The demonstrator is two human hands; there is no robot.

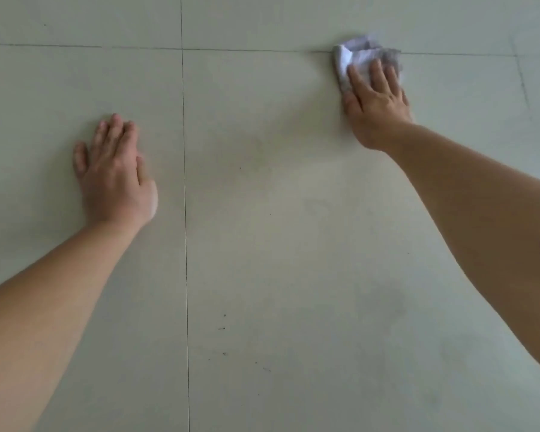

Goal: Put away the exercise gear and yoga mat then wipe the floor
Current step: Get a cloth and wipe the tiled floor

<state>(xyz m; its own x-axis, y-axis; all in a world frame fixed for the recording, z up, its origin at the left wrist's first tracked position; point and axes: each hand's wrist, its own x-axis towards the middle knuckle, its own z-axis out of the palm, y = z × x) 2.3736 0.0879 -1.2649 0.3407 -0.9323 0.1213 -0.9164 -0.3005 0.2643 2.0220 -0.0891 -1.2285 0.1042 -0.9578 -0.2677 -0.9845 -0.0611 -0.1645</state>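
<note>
Presently, both bare forearms reach forward over a pale tiled floor [262, 229], seen from above.

Right hand [376, 102]: laid palm down on a crumpled white and grey cloth [357, 56], fingers straight and slightly spread, pressing the cloth flat against the floor rather than clutching it. The cloth lies on the far right part of the floor, directly across a horizontal grout line [231, 50] that runs from side to side. Its far edge bunches up beyond the fingertips; its near part is hidden under the palm.

Left hand [116, 176]: released, holding nothing, resting flat on the floor with fingers straight and close together, thumb lying alongside. It sits just left of a vertical grout line [185, 213] that runs from the near edge to the far side, well apart from the cloth.

Floor condition: a few small dark specks [223, 328] lie near the vertical line, towards the near edge. A faint darker patch shows between the two arms; its outline is blurred.
</note>
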